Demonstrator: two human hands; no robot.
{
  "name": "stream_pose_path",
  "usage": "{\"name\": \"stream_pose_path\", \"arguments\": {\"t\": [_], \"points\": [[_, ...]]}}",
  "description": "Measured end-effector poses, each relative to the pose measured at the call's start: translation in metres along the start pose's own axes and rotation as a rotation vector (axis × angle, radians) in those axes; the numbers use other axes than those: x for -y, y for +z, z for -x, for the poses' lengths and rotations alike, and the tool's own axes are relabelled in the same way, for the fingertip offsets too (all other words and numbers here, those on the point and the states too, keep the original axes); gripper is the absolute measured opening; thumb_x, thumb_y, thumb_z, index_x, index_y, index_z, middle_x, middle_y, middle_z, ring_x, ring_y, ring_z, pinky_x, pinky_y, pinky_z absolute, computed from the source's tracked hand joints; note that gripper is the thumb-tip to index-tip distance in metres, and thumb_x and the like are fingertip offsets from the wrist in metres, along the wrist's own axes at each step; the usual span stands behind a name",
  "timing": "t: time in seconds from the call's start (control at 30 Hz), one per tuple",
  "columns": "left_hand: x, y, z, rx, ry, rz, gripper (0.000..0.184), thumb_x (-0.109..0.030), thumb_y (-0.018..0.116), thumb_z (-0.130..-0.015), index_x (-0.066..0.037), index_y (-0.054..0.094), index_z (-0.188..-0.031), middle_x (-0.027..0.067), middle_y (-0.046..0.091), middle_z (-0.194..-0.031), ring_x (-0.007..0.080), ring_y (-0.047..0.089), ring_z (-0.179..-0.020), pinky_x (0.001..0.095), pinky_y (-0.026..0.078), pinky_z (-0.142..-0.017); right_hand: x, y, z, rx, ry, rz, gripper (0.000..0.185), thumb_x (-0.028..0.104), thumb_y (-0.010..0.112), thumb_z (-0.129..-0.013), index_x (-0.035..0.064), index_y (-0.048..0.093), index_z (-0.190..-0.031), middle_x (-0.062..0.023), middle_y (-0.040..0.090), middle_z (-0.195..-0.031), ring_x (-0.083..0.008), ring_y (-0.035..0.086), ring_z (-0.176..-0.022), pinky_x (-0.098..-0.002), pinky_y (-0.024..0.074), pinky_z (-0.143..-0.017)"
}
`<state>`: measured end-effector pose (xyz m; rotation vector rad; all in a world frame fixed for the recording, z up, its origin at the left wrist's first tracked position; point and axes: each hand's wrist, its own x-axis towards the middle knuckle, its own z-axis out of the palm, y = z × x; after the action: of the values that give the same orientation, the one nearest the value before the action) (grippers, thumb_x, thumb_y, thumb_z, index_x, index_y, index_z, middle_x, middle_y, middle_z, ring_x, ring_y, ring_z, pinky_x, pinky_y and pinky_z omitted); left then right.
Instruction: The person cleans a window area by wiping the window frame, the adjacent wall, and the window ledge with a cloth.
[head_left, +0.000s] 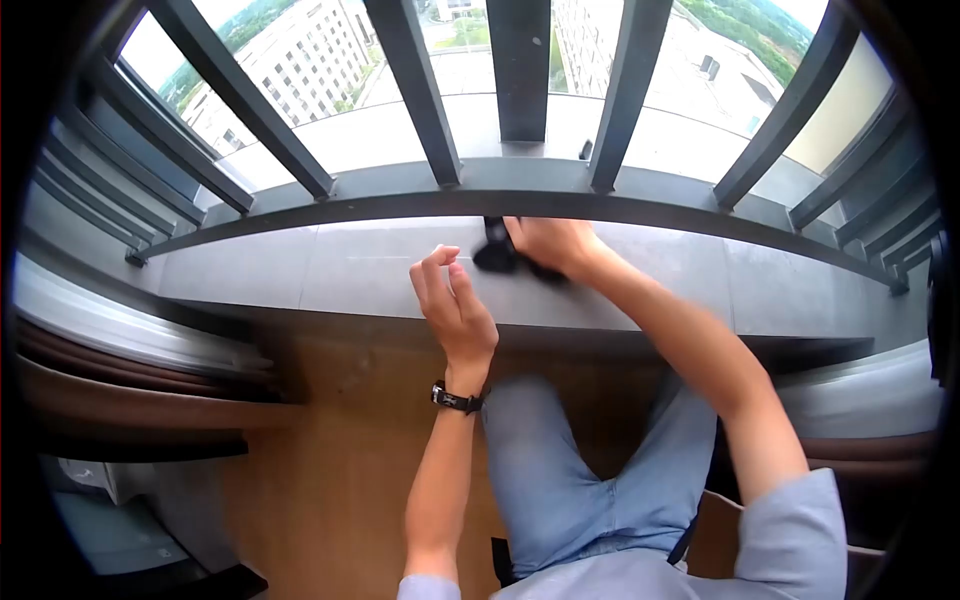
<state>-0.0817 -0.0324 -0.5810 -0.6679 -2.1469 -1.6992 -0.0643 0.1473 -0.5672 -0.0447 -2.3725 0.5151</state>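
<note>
My right hand is at the grey window ledge, its fingers partly hidden by the railing's lower rail. It grips a black object, smeared by motion, whose kind I cannot make out. The object is at the ledge's surface, and part of it reaches under the rail. My left hand hovers to the left of it, near the ledge's front edge, with fingers loosely bent and apart and nothing visible in them. A black watch is on the left wrist.
A dark metal railing with upright bars runs across the window above the ledge. Brown and white curtains hang at the left, and a white curtain at the right. My knees are close to the ledge, over a wooden floor.
</note>
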Motion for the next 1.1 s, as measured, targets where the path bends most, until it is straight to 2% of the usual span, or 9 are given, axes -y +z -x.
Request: {"name": "stream_pose_path", "arguments": {"t": [0.1, 0.27, 0.33, 0.5, 0.63, 0.8, 0.87, 0.93, 1.1], "points": [[-0.002, -0.002, 0.000, 0.000, -0.024, 0.066, 0.021, -0.010, 0.044, -0.099, -0.001, 0.061, -0.108, 0.0131, 0.057, -0.108, 0.0297, 0.057, -0.107, 0.0397, 0.044, -0.099, 0.034, -0.058, 0.044, 0.362, 0.014, 0.223, 0.025, 0.024, 0.065, -0.086, 0.0049, 0.071, -0.072, -0.0156, 0.067, -0.069, -0.0334, 0.068, -0.070, -0.0451, 0.0516, -0.070], [-0.007, 0.002, 0.000, 0.083, 0.125, -0.122, 0.018, -0.001, 0.051, -0.089, -0.002, 0.063, -0.102, 0.0148, 0.060, -0.110, 0.0373, 0.056, -0.117, 0.0445, 0.042, -0.101, -0.086, -0.076, 0.033, 0.329, 0.136, 0.305, 0.019, 0.023, 0.065, -0.090, 0.0047, 0.071, -0.090, -0.0158, 0.071, -0.083, -0.0341, 0.067, -0.077, -0.0450, 0.0518, -0.076], [-0.007, 0.003, 0.002, 0.062, 0.067, -0.086, 0.019, -0.001, 0.050, -0.089, -0.002, 0.063, -0.102, 0.0150, 0.060, -0.110, 0.0375, 0.055, -0.118, 0.0446, 0.041, -0.102, -0.080, -0.057, 0.031, -0.096, -0.059, 0.063, 0.024, 0.026, 0.063, -0.093, 0.0044, 0.069, -0.102, -0.0165, 0.072, -0.094, -0.0335, 0.067, -0.083, -0.0448, 0.0520, -0.078], [-0.014, 0.008, 0.001, 0.130, 0.133, -0.181, 0.021, -0.002, 0.049, -0.089, -0.002, 0.061, -0.107, 0.0165, 0.059, -0.112, 0.0382, 0.051, -0.123, 0.0455, 0.038, -0.105, 0.000, -0.010, -0.009, 0.340, 0.387, 0.251, 0.027, 0.029, 0.064, -0.087, 0.0037, 0.072, -0.091, -0.0221, 0.069, -0.089, -0.0391, 0.065, -0.093, -0.0451, 0.0486, -0.090], [-0.007, 0.004, 0.003, 0.156, 0.165, -0.226, 0.026, -0.003, 0.051, -0.086, -0.004, 0.060, -0.111, 0.0150, 0.057, -0.112, 0.0413, 0.049, -0.123, 0.0501, 0.038, -0.103, -0.018, -0.053, 0.040, 0.062, -0.001, 0.229, 0.022, 0.024, 0.065, -0.082, 0.0035, 0.073, -0.086, -0.0199, 0.070, -0.088, -0.0393, 0.066, -0.088, -0.0498, 0.0495, -0.086], [-0.011, 0.009, 0.003, 0.120, 0.131, -0.217, 0.022, -0.001, 0.050, -0.087, -0.004, 0.062, -0.105, 0.0148, 0.058, -0.111, 0.0387, 0.052, -0.123, 0.0460, 0.039, -0.104, -0.069, -0.102, 0.026, 0.198, 0.341, 0.022, 0.022, 0.018, 0.062, -0.091, 0.0015, 0.070, -0.103, -0.0172, 0.071, -0.099, -0.0373, 0.066, -0.096, -0.0450, 0.0506, -0.088], [-0.013, 0.011, 0.006, 0.118, 0.112, -0.236, 0.021, -0.001, 0.050, -0.087, -0.004, 0.062, -0.103, 0.0154, 0.058, -0.110, 0.0387, 0.053, -0.121, 0.0459, 0.040, -0.103, -0.090, -0.048, 0.031, 0.051, 0.054, 0.035, 0.030, 0.024, 0.063, -0.093, 0.0026, 0.068, -0.113, -0.0215, 0.070, -0.109, -0.0360, 0.065, -0.105, -0.0424, 0.0502, -0.092], [-0.015, 0.012, 0.004, 0.121, 0.133, -0.261, 0.021, -0.001, 0.051, -0.087, -0.003, 0.062, -0.104, 0.0159, 0.058, -0.109, 0.0385, 0.053, -0.119, 0.0454, 0.040, -0.103, -0.026, -0.001, 0.007, 0.191, 0.363, -0.062, 0.031, 0.036, 0.065, -0.086, 0.0056, 0.072, -0.090, -0.0189, 0.071, -0.096, -0.0359, 0.067, -0.087, -0.0479, 0.0520, -0.079], [-0.005, 0.009, 0.006, 0.056, 0.174, -0.237, 0.024, -0.005, 0.053, -0.087, -0.001, 0.058, -0.110, 0.0190, 0.058, -0.111, 0.0396, 0.053, -0.113, 0.0455, 0.040, -0.101, 0.032, -0.008, 0.012, 0.336, 0.079, 0.033, 0.029, 0.025, 0.059, -0.085, 0.0034, 0.073, -0.073, -0.0205, 0.070, -0.076, -0.0376, 0.069, -0.079, -0.0480, 0.0530, -0.078]]}}
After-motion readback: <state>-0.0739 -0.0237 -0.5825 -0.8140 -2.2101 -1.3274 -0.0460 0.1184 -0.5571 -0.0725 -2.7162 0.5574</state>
